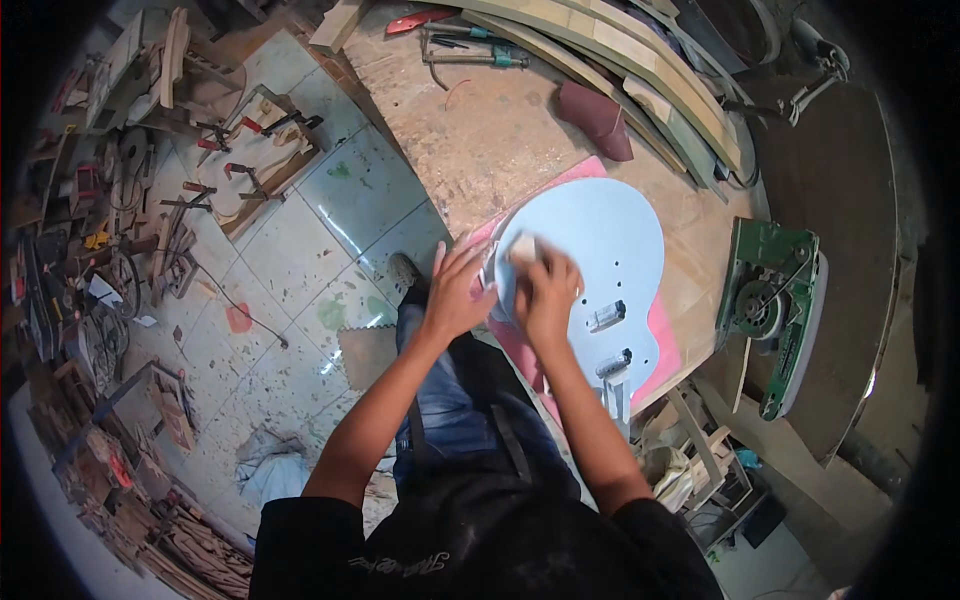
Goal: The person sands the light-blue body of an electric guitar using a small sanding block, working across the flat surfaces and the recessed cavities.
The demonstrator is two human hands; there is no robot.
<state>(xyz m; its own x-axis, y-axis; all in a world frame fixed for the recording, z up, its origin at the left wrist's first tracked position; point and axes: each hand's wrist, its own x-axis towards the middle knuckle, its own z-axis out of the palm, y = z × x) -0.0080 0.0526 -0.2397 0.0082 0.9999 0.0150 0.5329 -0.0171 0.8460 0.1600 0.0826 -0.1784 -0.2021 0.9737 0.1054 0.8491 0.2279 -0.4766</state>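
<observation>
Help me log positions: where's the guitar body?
In the head view, the guitar body lies right of centre on a pink sheet, beneath the right hand.

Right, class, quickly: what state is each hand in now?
Left hand: open, at the edge of the light-blue guitar body, no held object visible.
Right hand: closed on a pale block, slightly blurred.

lighting moderate and even across the workbench [430, 130] and pale blue guitar body [610, 225]; clutter at left [100, 450] dimmer. white glare streaks on floor tiles [275, 245]. motion blur on right hand [548, 290] and its block [523, 248]. fisheye curvature strong toward the rim; corners black.
</observation>
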